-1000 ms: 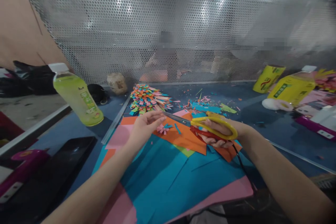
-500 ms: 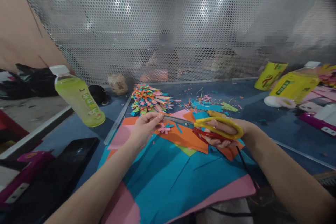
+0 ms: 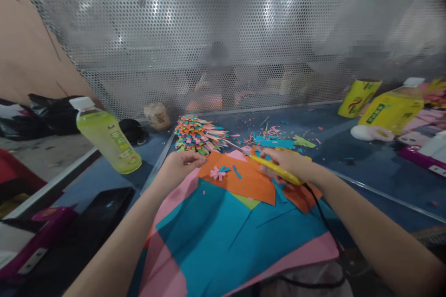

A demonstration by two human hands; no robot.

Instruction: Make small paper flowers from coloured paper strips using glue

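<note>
My right hand [image 3: 284, 164] is closed around a pair of yellow-handled scissors [image 3: 278, 171], whose blades point away to the upper left, above the orange paper [image 3: 251, 183]. Beside the left corner of that paper is my left hand [image 3: 183, 167], thumb and fingers pinched together; whatever they hold is too small to make out. A pink paper fringe [image 3: 218, 173], with a bit of blue by it, lies on the orange sheet, near a thin blue strip [image 3: 237, 172]. Below spread larger sheets of blue paper [image 3: 223, 241] and pink paper [image 3: 306, 257].
Behind the sheets stands a cone-like bundle of multicoloured paper strips [image 3: 195, 134], with paper scraps [image 3: 275, 141] to its right. A green drink bottle [image 3: 108, 139] and black phone [image 3: 114, 202] are at left. At right stand a yellow bottle [image 3: 393, 109] and yellow can [image 3: 358, 97].
My left hand has drawn away from the scissor tips, slightly left and down. The scissors have turned edge-on and moved a little, still in my right hand. More of the orange paper shows.
</note>
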